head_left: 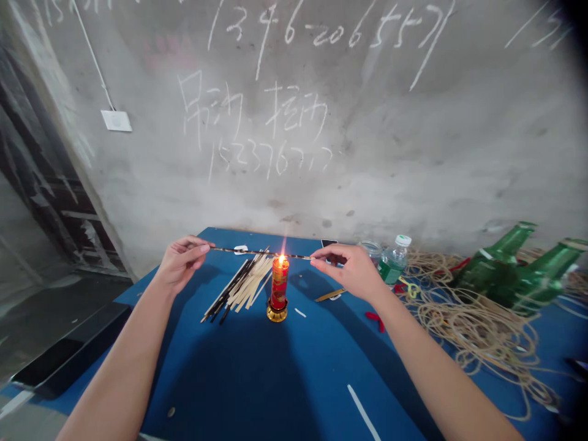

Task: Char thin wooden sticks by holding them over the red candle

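Observation:
A thin dark strip (257, 252) is stretched level between my two hands, right over the flame of a lit red candle (279, 288) in a gold holder on the blue table (257, 373). My left hand (181, 260) pinches the strip's left end. My right hand (346, 266) pinches its right end. Behind the candle lies a pile of several pale and blackened strips (241, 285).
A clear plastic water bottle (394, 260) and a glass jar (371, 250) stand to the right. A tangle of tan cord (482, 324) and two green glass bottles (514, 263) lie at the far right. A dark flat device (59, 358) rests at the left edge. A chalk-marked concrete wall is behind.

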Motion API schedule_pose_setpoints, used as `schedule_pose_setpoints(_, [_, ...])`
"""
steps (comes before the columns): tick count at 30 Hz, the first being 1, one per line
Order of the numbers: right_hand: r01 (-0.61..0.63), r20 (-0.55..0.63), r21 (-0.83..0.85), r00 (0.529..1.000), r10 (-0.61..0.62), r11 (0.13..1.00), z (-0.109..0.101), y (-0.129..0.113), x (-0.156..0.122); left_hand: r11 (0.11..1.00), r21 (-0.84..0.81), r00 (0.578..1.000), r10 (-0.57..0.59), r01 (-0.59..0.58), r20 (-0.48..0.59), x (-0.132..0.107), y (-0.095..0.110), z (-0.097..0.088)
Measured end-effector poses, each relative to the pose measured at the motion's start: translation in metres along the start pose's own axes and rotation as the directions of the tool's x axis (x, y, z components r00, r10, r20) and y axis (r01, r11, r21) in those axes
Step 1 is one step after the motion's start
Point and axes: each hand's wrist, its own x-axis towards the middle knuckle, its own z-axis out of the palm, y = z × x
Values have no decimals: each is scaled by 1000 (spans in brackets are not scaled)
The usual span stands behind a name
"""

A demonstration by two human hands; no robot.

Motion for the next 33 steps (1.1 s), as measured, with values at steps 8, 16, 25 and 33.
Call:
schedule_pose_setpoints(8, [21, -43, 57, 999, -18, 998, 7, -2, 0, 1000, -18, 999, -14, 14, -30, 0, 4, -1])
schedule_pose_setpoints(16, [38, -34, 61, 999, -36, 997, 12, -3, -2, 999, -26, 998, -28, 27, -50, 0, 6, -3])
schedule_pose_setpoints(25, [47, -65, 100, 997, -40, 994, 21, -5, -3, 999, -46, 998, -8, 6, -60, -1, 9, -5])
schedule_pose_setpoints(33, [73, -121, 116, 991, -59, 991, 27, -7, -4, 998, -58, 997, -17, 13, -73, 2, 7, -10])
